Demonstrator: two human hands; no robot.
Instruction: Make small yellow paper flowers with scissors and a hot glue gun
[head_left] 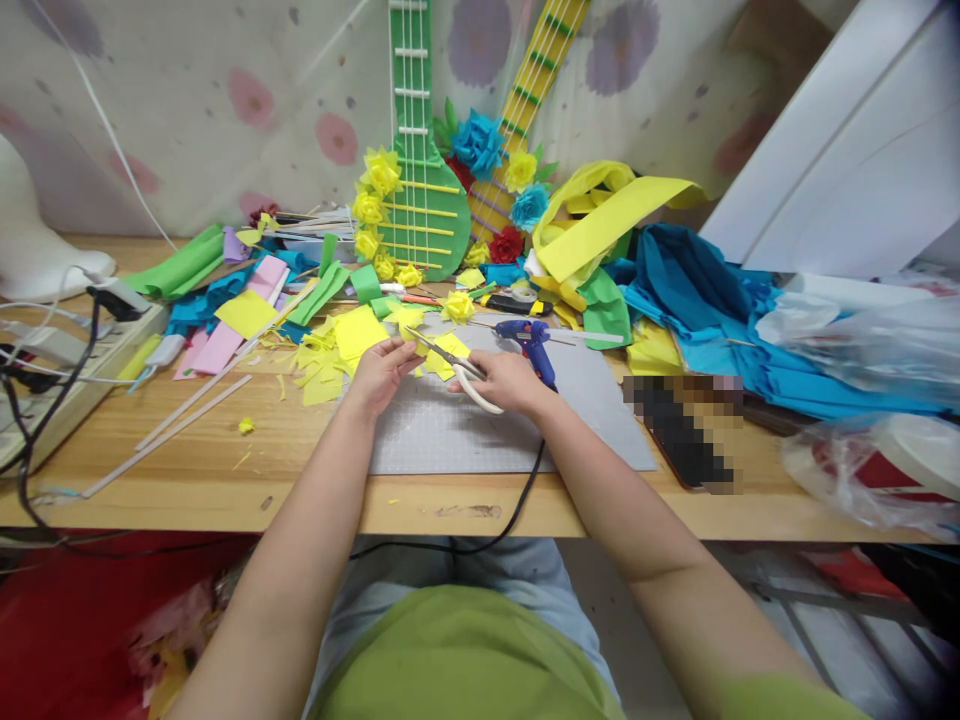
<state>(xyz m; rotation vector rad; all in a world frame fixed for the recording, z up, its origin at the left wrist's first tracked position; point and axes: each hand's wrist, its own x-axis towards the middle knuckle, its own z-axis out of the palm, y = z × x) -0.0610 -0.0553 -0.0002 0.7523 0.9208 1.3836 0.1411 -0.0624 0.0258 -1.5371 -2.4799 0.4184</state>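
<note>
My left hand (384, 374) pinches a small piece of yellow crepe paper (406, 317) between thumb and fingers. In my right hand (511, 380) is a pair of scissors (478, 393) with white handles, its blades pointing left and reaching the paper. Both hands are above a grey cutting mat (442, 445). Cut yellow paper pieces (324, 376) lie in a pile left of my left hand. A yellow paper flower (457, 307) sits just beyond the scissors. Behind my right hand rests a blue glue gun (531, 341) with a white glue stick in its back.
Green (427, 215) and yellow (525, 95) paper-covered instruments with paper flowers lean at the back. Blue crepe paper (697, 290), a partly pixelated phone (686, 435) and a bagged cup (892, 465) lie right. A power strip (82, 385) and thin sticks (169, 435) lie left.
</note>
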